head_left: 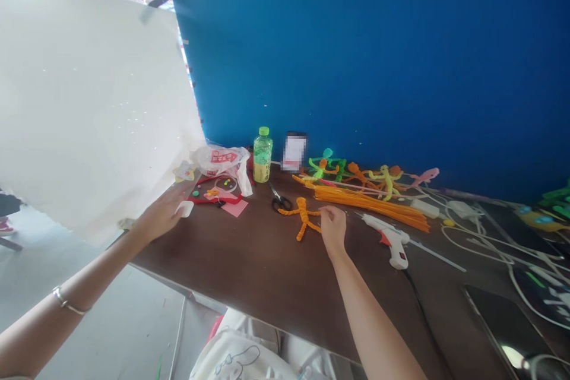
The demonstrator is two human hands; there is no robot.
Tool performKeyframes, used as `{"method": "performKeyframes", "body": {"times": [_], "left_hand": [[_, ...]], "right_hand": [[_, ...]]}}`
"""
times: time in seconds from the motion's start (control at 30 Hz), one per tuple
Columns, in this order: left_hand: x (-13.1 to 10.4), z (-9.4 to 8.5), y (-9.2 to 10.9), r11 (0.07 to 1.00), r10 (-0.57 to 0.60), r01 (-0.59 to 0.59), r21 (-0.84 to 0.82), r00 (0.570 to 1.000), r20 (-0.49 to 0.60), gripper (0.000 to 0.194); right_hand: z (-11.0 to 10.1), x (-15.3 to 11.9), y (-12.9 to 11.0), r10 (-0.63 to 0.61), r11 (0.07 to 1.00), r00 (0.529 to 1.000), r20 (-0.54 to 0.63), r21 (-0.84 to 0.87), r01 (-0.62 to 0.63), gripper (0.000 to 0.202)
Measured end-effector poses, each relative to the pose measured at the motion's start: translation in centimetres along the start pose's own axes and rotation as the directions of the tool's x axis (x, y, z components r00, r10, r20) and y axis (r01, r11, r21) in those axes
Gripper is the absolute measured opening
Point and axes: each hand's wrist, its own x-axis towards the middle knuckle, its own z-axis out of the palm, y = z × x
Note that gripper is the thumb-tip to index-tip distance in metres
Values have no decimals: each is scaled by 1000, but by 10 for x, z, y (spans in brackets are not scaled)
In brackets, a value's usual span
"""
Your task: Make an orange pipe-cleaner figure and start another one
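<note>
My left hand (162,218) is at the left side of the table, its fingertips closed on a small white piece (185,209) with rounded corners. An orange pipe-cleaner figure (302,217) with arms and legs lies in the middle of the table. At its right arm is my right hand (333,227), fingers pinched together on the arm's end. Black-handled scissors (280,202) lie just behind the figure. To the right of my right hand, a white glue gun (392,238) with an orange trigger lies on its side.
A green-capped bottle (262,157), a plastic bag (222,160) and a propped phone (294,152) stand at the back. Orange pipe cleaners (374,206) lie bundled before several colourful figures (386,181). White cables (483,237) and a dark phone (507,323) occupy the right. Pink paper (235,208) lies left.
</note>
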Motion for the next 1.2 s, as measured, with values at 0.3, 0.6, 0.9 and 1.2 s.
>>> {"method": "performKeyframes", "body": {"times": [0.3,0.6,0.9,1.2], "left_hand": [[-20,33,37,979,64,-53,-198,996,54,45],[35,54,2,994,-104,100,36,985,136,46],[2,47,-8,988,-135,116,106,971,197,48],[-14,34,-28,965,-261,258,45,958,121,49]], "right_hand": [[4,2,6,-48,998,999,-4,-32,48,21],[-1,0,4,-53,996,998,37,-64,55,20],[1,0,5,-69,994,997,43,-77,72,19],[0,-2,2,-52,996,997,60,-69,56,21]]}}
